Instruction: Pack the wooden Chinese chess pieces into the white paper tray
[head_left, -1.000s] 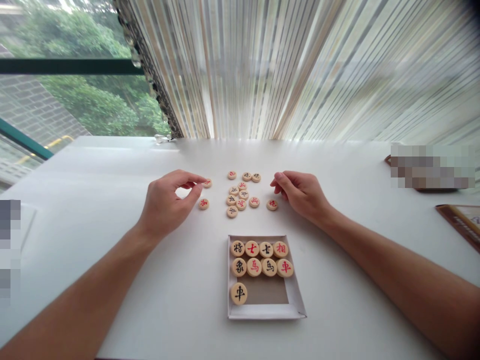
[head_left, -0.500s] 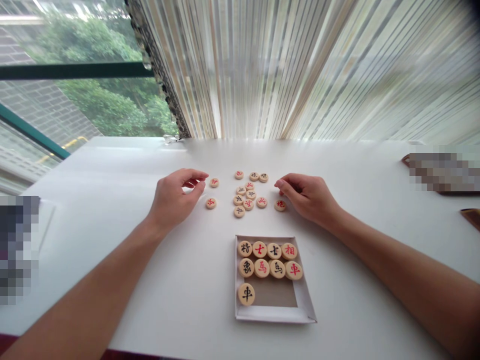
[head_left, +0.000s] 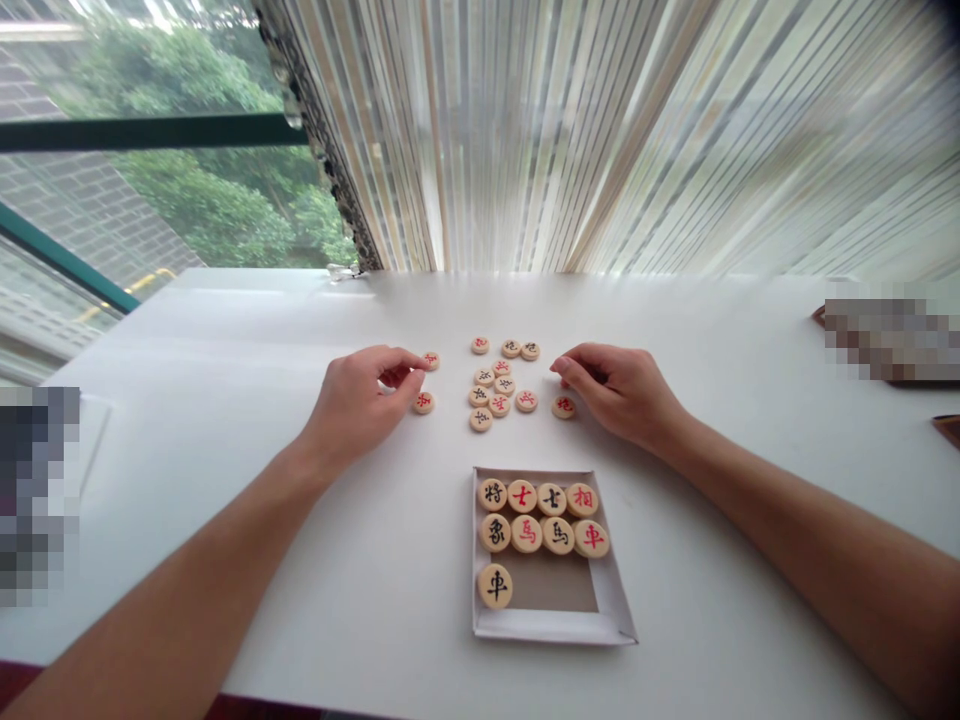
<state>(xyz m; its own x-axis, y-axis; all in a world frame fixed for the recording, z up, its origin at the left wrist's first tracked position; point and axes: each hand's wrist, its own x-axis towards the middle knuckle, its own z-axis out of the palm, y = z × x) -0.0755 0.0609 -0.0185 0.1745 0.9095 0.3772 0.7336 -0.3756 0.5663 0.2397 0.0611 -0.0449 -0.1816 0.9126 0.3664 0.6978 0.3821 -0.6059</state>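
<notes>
My left hand point(head_left: 367, 400) reaches in from the left, thumb and forefinger slightly apart. Its forefinger tip meets the edge of a round wooden xiangqi piece with a red character point(head_left: 431, 361). Another red-marked piece point(head_left: 424, 403) lies just below the thumb. My right hand point(head_left: 611, 385) rests with curled fingers right of the loose pieces, and nothing shows in it. Closest to it is a red cannon piece point(head_left: 563, 407). Between the hands lie several red and black pieces point(head_left: 499, 405). Nearer me, a shallow white box point(head_left: 555, 627) holds larger-looking pieces in rows, with a black chariot piece point(head_left: 495, 586) alone in the front row.
The white table point(head_left: 225, 400) runs back to a striped curtain point(head_left: 510, 130) and a window at left. Blurred-out items lie at the left edge point(head_left: 37, 490) and the right edge point(head_left: 885, 340).
My left hand has moved a little to the right, bringing its forefinger to the upper red-marked piece. My right hand stays in nearly the same place. The pieces and box look unmoved.
</notes>
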